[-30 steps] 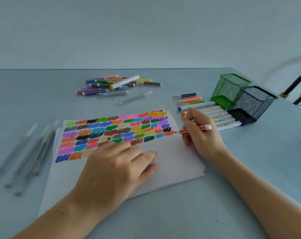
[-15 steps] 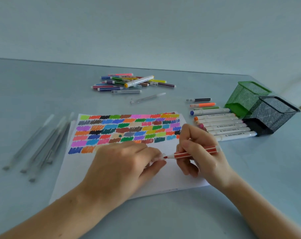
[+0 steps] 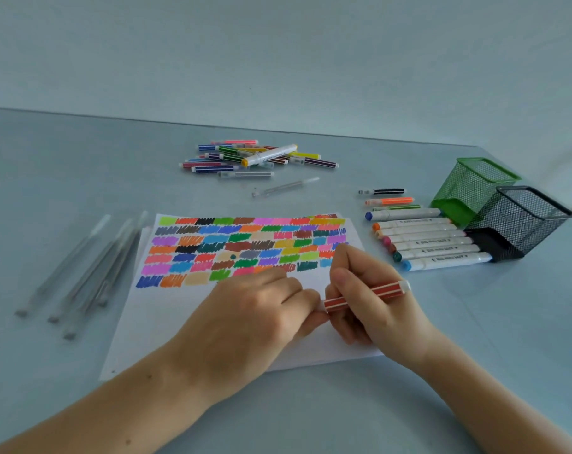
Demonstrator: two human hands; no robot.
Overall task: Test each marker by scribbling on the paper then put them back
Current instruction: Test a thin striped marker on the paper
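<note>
While our right hand [image 3: 373, 306] curls its fingers round the red marker [image 3: 365, 294], our left hand [image 3: 255, 319] pinches that marker's near end, where a pale cap seems to sit, though we cannot tell whether it is fully on. Both hands hover over the bare lower part of the paper [image 3: 166, 309], whose upper part carries rows of coloured scribbles [image 3: 245, 247]. Beyond the paper lies a loose heap of thin markers [image 3: 258, 157], with a clear pen [image 3: 286, 187] between heap and paper. Left of the paper lie several clear pens [image 3: 81, 273], close together. Right of the paper lies a row of thick white markers [image 3: 432, 240], side by side, with three thin markers [image 3: 387, 199] just beyond them. Further right of the paper, the green basket [image 3: 474, 188] and black basket [image 3: 520, 221] lie tipped, their open mouths up and to the right; the black one touches the row's far ends.
</note>
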